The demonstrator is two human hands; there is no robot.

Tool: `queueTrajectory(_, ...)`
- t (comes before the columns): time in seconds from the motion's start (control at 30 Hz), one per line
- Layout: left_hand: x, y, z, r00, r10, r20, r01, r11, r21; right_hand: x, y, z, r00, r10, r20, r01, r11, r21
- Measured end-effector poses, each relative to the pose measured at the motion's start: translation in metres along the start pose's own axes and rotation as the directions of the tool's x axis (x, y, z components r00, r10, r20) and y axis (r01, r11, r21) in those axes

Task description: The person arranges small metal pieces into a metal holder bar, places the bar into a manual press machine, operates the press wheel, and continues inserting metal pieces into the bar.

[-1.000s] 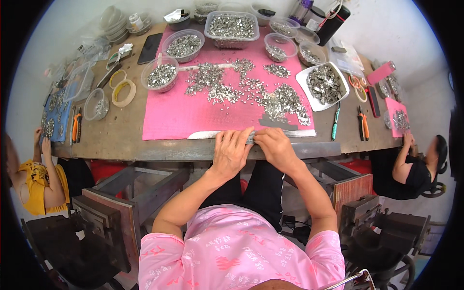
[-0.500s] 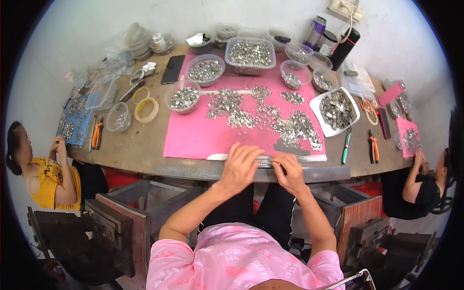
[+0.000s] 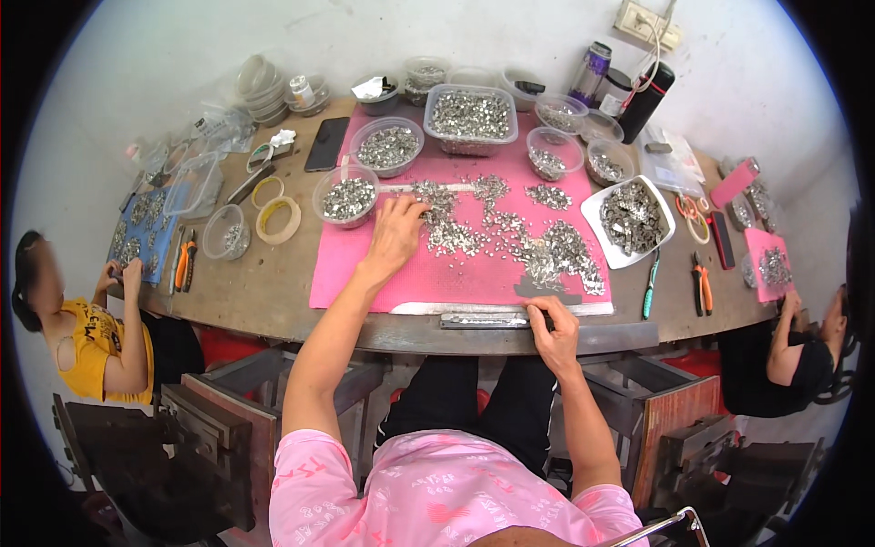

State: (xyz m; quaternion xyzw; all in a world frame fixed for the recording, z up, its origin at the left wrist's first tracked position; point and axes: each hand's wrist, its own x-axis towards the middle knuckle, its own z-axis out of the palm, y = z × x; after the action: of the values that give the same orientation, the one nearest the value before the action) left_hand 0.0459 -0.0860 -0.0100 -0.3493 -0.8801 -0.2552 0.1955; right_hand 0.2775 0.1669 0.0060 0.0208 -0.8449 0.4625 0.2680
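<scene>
My left hand (image 3: pixel 396 230) reaches over the pink mat (image 3: pixel 351 269), its bent fingers close together at the left edge of a spread of small silvery metal pieces (image 3: pixel 456 235). What is between its fingertips, if anything, is hidden. At the table's front edge lies a narrow metal bar (image 3: pixel 478 321) with a lengthwise channel. My right hand (image 3: pixel 556 335) is closed at the bar's right end, fingers curled; something dark shows between them, too small to name. A flat grey piece (image 3: pixel 547 290) lies on the mat just above that hand.
Round plastic tubs (image 3: pixel 387 146) and a rectangular tub (image 3: pixel 469 114) of metal pieces line the back. A white dish (image 3: pixel 632 221) of parts stands right, near a green-handled tool (image 3: pixel 651 287) and orange-handled pliers (image 3: pixel 702 287). Tape rolls (image 3: pixel 278 221) lie left. Co-workers sit at both sides.
My left hand has left the bar and moved forward and left to the metal pieces. The right hand stays by the bar's right end, slightly nearer me, and more of the bar shows.
</scene>
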Motion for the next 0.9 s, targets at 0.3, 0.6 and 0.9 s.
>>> queueTrajectory(0.3,-0.006,-0.007,0.0,0.987,-0.05,-0.156,0.015,0.976,-0.217,-0.001,-0.001,0.001,0.999,0.049,-0.007,-0.049,0.999,0.01)
queueTrajectory(0.6,-0.007,-0.006,-0.007,0.988,-0.042,-0.147,0.019,0.987,-0.157,-0.002,-0.002,0.0,0.997,0.069,-0.019,-0.069,0.997,0.021)
queueTrajectory(0.9,-0.016,0.074,-0.009,0.976,-0.217,0.033,0.199,0.81,-0.552,-0.001,-0.001,0.001,0.998,0.054,-0.036,-0.054,0.998,0.017)
